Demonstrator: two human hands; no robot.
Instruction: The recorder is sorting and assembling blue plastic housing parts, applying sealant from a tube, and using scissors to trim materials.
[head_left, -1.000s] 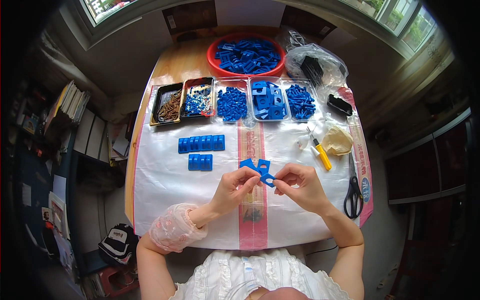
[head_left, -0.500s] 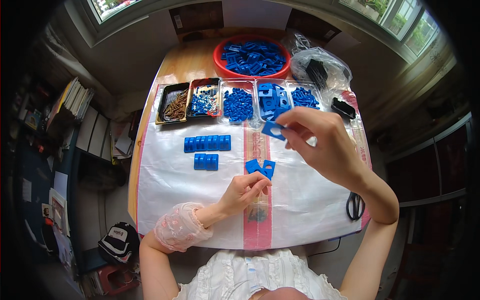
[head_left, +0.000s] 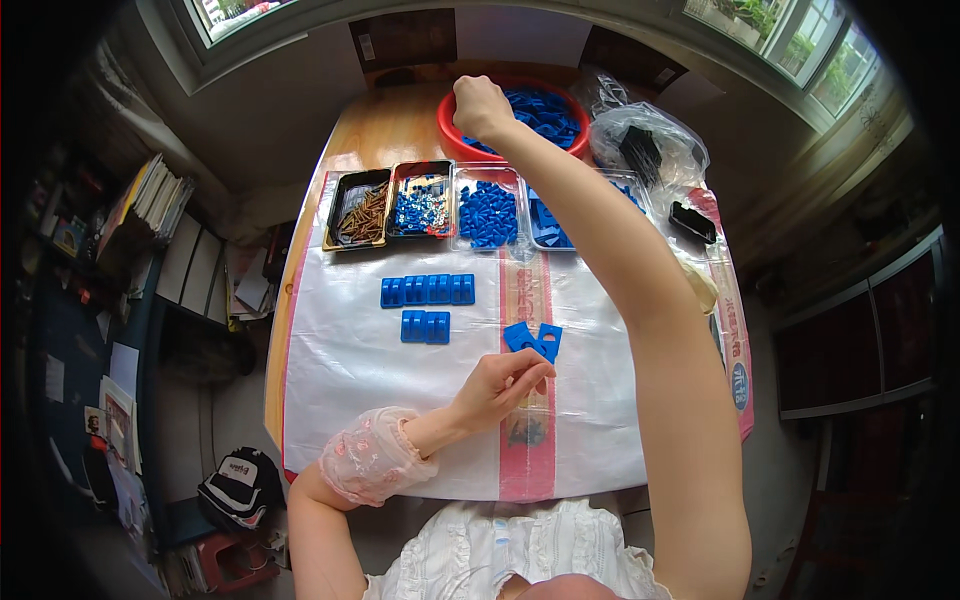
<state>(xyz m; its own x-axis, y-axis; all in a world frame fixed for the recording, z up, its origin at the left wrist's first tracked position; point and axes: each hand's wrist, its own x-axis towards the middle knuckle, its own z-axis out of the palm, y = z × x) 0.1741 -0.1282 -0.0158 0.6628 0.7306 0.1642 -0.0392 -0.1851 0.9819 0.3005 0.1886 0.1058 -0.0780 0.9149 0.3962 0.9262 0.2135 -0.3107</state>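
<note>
My right arm stretches far across the table, and my right hand (head_left: 482,107) is closed in a fist over the left part of a red basin (head_left: 449,128) heaped with blue plastic parts (head_left: 545,115). What its fingers hold, if anything, is hidden. Nearer to me, my left hand (head_left: 500,388) rests on the sheet with curled, pressed-together fingers; whatever is inside them cannot be made out. Just beyond its fingertips lie flat blue plates with round holes (head_left: 548,341). To the left, blue ridged pieces stand in a longer row (head_left: 428,290) and a shorter row (head_left: 426,327).
Trays line the table's middle: brass-coloured screws (head_left: 362,213), small metal-and-blue parts (head_left: 423,207), small blue pieces (head_left: 488,213) and blue plates (head_left: 549,226), partly behind my arm. A clear plastic bag (head_left: 665,145) and a small black box (head_left: 692,222) sit at the right.
My right hand has moved forward and left, from near the trays to the red basin. The blue plate it held no longer shows in it. My left hand stays in place.
</note>
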